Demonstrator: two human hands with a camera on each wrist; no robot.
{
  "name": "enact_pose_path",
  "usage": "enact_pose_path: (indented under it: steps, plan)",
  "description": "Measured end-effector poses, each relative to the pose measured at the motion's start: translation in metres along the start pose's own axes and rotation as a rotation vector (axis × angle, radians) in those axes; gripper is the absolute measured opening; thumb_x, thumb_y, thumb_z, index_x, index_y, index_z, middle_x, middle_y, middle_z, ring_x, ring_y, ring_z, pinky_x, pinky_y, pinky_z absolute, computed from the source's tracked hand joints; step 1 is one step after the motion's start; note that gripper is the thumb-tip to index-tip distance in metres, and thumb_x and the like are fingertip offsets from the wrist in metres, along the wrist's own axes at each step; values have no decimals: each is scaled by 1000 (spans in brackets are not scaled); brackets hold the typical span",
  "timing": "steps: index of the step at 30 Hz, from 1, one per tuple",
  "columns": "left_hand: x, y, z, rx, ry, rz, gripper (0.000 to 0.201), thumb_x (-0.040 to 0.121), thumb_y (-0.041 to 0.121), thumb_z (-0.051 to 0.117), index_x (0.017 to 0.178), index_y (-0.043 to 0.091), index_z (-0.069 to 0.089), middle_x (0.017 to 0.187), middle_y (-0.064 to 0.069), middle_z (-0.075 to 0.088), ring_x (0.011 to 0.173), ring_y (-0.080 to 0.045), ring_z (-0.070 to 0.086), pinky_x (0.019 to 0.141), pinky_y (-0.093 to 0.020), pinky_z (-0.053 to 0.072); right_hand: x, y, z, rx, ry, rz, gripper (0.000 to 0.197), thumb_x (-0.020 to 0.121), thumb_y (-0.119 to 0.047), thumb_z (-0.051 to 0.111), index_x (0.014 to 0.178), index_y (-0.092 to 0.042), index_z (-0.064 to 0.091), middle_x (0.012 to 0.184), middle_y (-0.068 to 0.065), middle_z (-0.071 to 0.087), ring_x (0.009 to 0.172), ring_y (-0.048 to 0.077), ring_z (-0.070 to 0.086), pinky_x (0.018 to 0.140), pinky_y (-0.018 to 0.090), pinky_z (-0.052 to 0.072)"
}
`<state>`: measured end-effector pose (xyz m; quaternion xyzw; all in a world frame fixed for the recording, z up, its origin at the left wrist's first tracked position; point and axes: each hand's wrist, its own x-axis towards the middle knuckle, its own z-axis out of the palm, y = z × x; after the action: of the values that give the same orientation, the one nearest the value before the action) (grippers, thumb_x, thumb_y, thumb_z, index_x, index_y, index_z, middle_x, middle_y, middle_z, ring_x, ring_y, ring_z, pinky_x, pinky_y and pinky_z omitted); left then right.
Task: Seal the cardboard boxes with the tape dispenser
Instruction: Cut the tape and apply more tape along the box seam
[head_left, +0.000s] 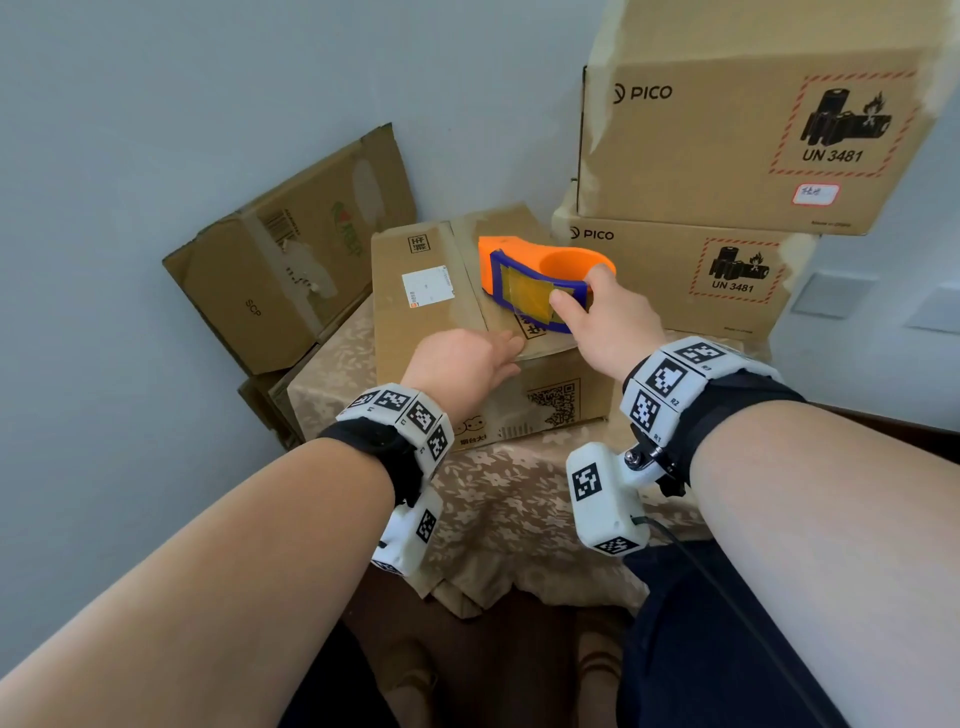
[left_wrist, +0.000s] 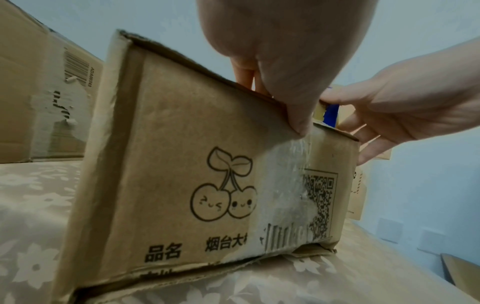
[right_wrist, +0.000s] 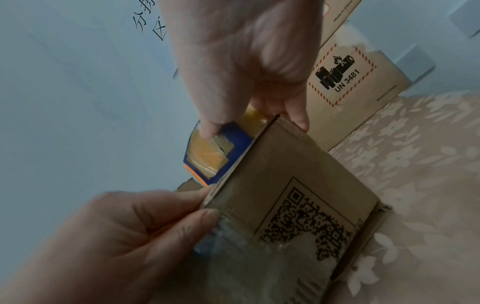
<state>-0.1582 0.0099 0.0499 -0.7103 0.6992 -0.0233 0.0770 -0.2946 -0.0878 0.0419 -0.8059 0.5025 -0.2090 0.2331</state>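
A small cardboard box (head_left: 431, 312) with a cherry drawing on its front (left_wrist: 182, 164) stands on the flowered tablecloth. An orange and blue tape dispenser (head_left: 530, 280) lies on its top near the right side, a patch of yellowish tape on its blue plate (right_wrist: 215, 152). My right hand (head_left: 582, 296) grips the dispenser from the near end, one finger on the taped plate. My left hand (head_left: 511, 358) holds the box's top front edge, with fingers over the top flap and the thumb (left_wrist: 298, 123) down the front face. The flap seam under the dispenser is mostly hidden.
Two PICO boxes are stacked at the right, the upper (head_left: 727, 156) on the lower (head_left: 675, 275), close behind my right hand. A worn box (head_left: 291, 260) leans tilted at the left. The tablecloth (head_left: 519, 493) reaches the near table edge; a wall is behind.
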Motion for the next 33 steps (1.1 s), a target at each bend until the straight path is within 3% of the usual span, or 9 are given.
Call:
enact_pose_path:
  steps: [3, 7, 10, 12, 15, 21, 27, 31, 33]
  plan:
    - [-2, -6, 3, -104, 35, -24, 49, 100, 36, 42, 147, 28, 32, 151, 8, 36, 132, -18, 43, 104, -35, 40, 0, -1, -1, 28, -30, 8, 36, 98, -45, 40, 115, -14, 42, 81, 6, 53, 77, 30, 53, 64, 33, 39]
    - [-9, -19, 7, -198, 59, -199, 58, 87, 53, 58, 138, 31, 44, 133, 4, 54, 119, -21, 52, 95, -37, 46, -2, -1, -4, 72, -63, 37, 37, 99, -44, 40, 120, -14, 40, 81, 6, 53, 77, 28, 55, 66, 34, 43]
    - [-16, -30, 8, -239, -87, -449, 92, 67, 80, 54, 141, 31, 34, 142, 0, 39, 130, -28, 39, 105, -57, 33, -4, -2, -7, 81, -69, 63, 38, 99, -44, 38, 123, -14, 39, 84, 7, 53, 73, 26, 51, 65, 33, 41]
    - [-20, -35, 6, -337, -164, -528, 106, 64, 81, 56, 149, 31, 19, 149, -9, 26, 132, -33, 36, 107, -52, 34, -7, -4, -9, 76, -74, 75, 40, 99, -45, 38, 124, -14, 40, 87, 7, 53, 74, 25, 50, 65, 32, 39]
    - [-25, -36, 0, -415, -125, -496, 96, 73, 61, 68, 150, 23, 23, 150, -10, 29, 132, -27, 39, 107, -37, 36, -14, -5, -14, 30, -91, 75, 42, 99, -47, 37, 124, -13, 42, 87, 5, 53, 73, 23, 50, 65, 32, 40]
    - [-35, -46, -1, -488, -16, -458, 82, 75, 40, 77, 145, 21, 37, 145, -3, 43, 132, -22, 41, 109, -32, 34, -30, -6, -29, 24, -137, 57, 51, 97, -54, 36, 140, -26, 37, 104, 5, 56, 82, 23, 54, 65, 30, 44]
    - [-34, -48, -20, -562, 2, -400, 68, 90, 49, 56, 144, 14, 37, 146, -6, 43, 133, -22, 41, 107, -30, 32, -39, -23, -37, 111, -38, 53, 37, 97, -52, 38, 99, -16, 43, 85, 0, 53, 71, 17, 52, 50, 25, 32]
    - [-36, -49, -41, -947, 242, -472, 42, 101, 40, 33, 126, 14, 54, 112, -2, 49, 112, -23, 48, 95, -28, 37, -37, -34, -41, 393, 22, 96, 47, 92, -61, 40, 102, -16, 48, 98, 3, 60, 82, 16, 61, 68, 33, 53]
    - [-37, -52, -47, -1286, 275, -561, 46, 100, 44, 34, 125, 11, 54, 113, -3, 48, 114, -27, 51, 98, -41, 45, -38, -39, -43, 541, 5, 129, 51, 87, -66, 44, 103, -18, 51, 102, 4, 63, 91, 20, 65, 82, 42, 57]
